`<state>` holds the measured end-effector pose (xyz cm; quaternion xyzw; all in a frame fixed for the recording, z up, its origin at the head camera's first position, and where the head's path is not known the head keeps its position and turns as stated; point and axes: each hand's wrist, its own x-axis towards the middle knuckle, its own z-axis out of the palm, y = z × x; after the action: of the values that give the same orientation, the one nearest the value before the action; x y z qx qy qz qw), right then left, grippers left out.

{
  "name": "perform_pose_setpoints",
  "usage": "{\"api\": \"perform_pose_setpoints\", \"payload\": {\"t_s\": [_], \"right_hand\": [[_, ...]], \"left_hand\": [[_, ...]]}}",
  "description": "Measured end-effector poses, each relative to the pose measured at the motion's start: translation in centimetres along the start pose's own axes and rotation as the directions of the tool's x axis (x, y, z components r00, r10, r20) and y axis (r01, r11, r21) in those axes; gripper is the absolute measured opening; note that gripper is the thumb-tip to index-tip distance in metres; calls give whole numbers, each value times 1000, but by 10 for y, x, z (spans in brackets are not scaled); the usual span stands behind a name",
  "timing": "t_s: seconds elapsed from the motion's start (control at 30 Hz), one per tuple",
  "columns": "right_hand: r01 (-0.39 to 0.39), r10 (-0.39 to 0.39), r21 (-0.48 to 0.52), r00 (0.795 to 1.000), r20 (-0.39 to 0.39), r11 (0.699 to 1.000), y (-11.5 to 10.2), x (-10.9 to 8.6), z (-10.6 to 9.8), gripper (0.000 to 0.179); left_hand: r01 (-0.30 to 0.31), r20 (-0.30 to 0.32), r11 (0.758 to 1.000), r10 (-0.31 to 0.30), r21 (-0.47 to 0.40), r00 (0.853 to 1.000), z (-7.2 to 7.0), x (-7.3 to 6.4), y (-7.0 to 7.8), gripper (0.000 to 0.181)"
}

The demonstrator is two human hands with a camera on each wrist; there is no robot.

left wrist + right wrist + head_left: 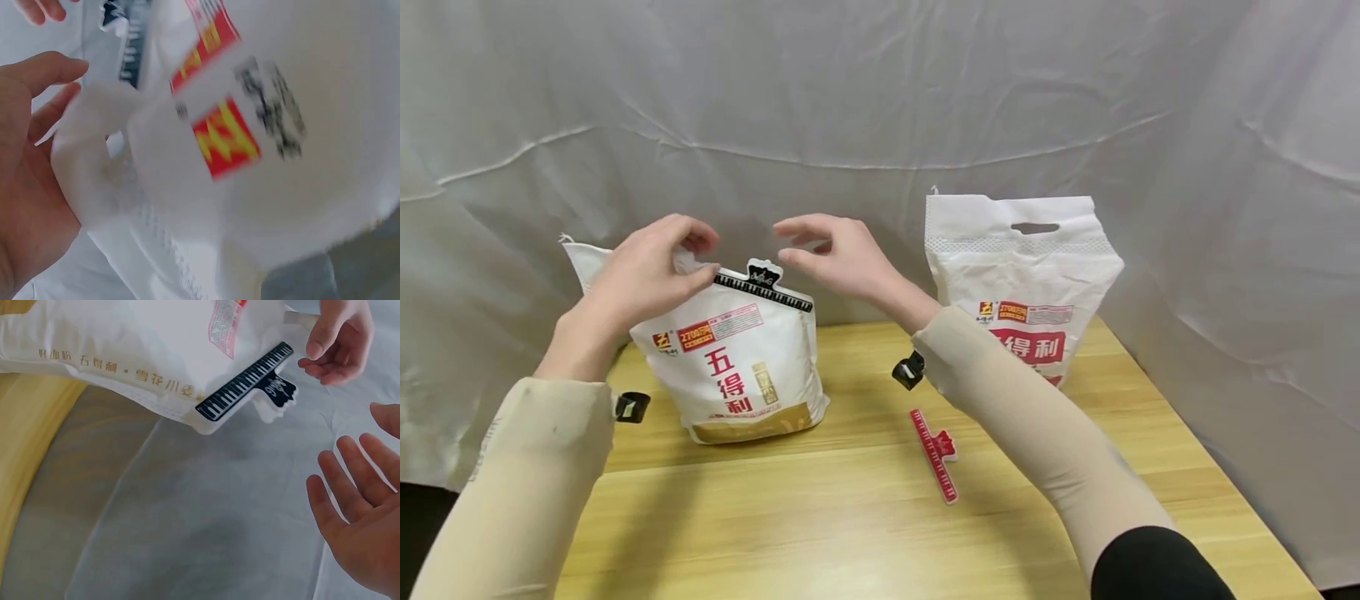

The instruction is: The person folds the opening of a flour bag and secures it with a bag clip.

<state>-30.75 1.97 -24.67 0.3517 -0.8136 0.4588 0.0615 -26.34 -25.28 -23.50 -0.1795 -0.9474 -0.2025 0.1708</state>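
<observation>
A white flour bag (pixel 730 350) stands on the left of the table with its top folded. Along that folded edge sits a black clip (pixel 760 282) with a piano-key pattern. My left hand (pixel 643 262) rests against the bag's upper left part, beside the clip's left end; its fingers are loosely bent and apart in the left wrist view. To the right of the clip my right hand (pixel 835 250) is raised in the air, touching nothing. Its fingers (pixel 365 478) are spread and relaxed in the right wrist view. Part of the bag's top is hidden behind my left hand.
A second white flour bag (pixel 1022 258) with a cut-out handle stands upright at the back right, partly behind my right sleeve. On the wooden table (pixel 760 517) a red clip (pixel 935 456) lies in front of it. Grey cloth (pixel 865 100) hangs close behind the table.
</observation>
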Motion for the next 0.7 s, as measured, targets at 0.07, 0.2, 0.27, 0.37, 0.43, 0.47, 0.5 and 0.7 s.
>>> {"api": "perform_pose_setpoints", "payload": {"t_s": [0.07,0.2,0.27,0.37,0.43,0.47,0.5,0.7], "right_hand": [[3,-3,24,1000,-22,1000,2,-7,-4,36],[37,-32,60,996,-78,998,8,-20,-12,34],[57,-48,85,993,-106,995,10,-24,-16,34],[76,-57,125,988,-145,989,14,-32,-20,33],[90,-64,153,983,-171,984,17,-36,-23,33],[99,-68,166,981,-184,981,18,-38,-25,33],[107,-71,178,978,-198,978,19,-40,-27,32],[155,-89,226,957,-277,962,23,-53,-43,31]], "left_hand": [[-7,-51,999,4,-43,999,5,-1,4,30],[-44,-175,994,25,-105,984,17,-2,13,31],[-67,-233,989,34,-133,972,22,-1,16,33],[-99,-309,981,43,-169,950,29,0,20,36],[-120,-355,975,47,-188,934,33,1,22,38],[-135,-380,971,51,-198,924,36,1,24,38],[-151,-403,966,56,-208,913,38,2,25,38],[-259,-518,931,94,-256,850,52,12,36,42]]}}
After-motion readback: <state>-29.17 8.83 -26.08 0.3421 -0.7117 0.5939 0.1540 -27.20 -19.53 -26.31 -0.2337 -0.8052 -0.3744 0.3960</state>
